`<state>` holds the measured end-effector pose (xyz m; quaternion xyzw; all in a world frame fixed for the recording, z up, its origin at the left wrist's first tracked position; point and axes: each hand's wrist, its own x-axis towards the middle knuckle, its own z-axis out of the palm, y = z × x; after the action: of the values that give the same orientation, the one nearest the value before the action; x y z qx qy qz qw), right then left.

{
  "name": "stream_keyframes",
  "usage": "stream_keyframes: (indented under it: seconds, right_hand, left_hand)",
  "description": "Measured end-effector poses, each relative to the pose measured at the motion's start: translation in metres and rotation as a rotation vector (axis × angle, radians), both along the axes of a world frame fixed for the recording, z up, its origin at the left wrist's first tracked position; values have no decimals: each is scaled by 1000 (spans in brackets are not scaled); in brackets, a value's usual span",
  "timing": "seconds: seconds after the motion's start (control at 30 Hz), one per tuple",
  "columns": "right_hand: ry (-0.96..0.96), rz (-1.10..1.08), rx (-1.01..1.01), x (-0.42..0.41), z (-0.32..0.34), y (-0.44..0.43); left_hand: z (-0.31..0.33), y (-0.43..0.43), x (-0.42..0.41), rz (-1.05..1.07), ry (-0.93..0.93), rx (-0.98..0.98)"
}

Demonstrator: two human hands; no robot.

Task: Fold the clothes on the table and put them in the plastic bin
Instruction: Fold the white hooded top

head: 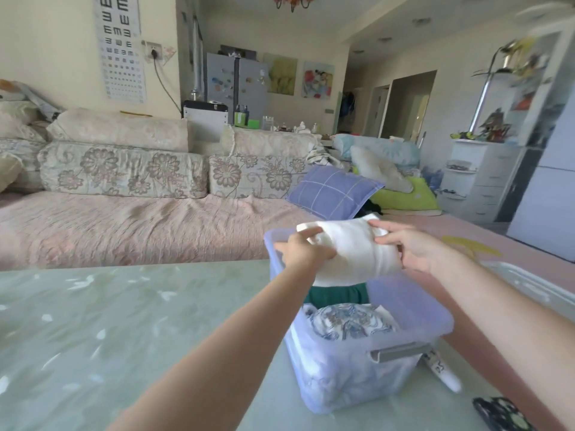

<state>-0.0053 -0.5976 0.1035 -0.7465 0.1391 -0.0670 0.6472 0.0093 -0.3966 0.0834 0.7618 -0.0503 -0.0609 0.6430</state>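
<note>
A folded white garment (351, 250) hangs just above the far half of the translucent purple plastic bin (348, 377), which stands on the pale green table (124, 321). My left hand (303, 250) grips the garment's left end, and my right hand (413, 247) grips its right end. Inside the bin lie a blue-patterned folded cloth (348, 321) near me and a dark green cloth (336, 295) under the white one.
The bin's clear lid (535, 287) lies to the right. A dark floral pouch (501, 413) and a white tube (445, 371) sit near the table's right front. A sofa (124, 225) with cushions runs behind the table.
</note>
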Motion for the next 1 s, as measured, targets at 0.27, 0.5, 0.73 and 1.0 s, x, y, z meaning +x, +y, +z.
stream_keyframes:
  seconds: [0.27, 0.5, 0.73, 1.0]
  right_hand:
    - [94, 25, 27, 53, -81, -33]
    - [125, 128, -79, 67, -110, -41]
    - [147, 249, -868, 64, -117, -36]
    - [176, 465, -965, 53, -111, -31]
  left_hand:
    - [-71, -39, 47, -12, 32, 352]
    - [-84, -45, 62, -90, 39, 749]
    - [-83, -47, 50, -129, -373, 1212]
    - [-76, -41, 47, -390, -174, 1283]
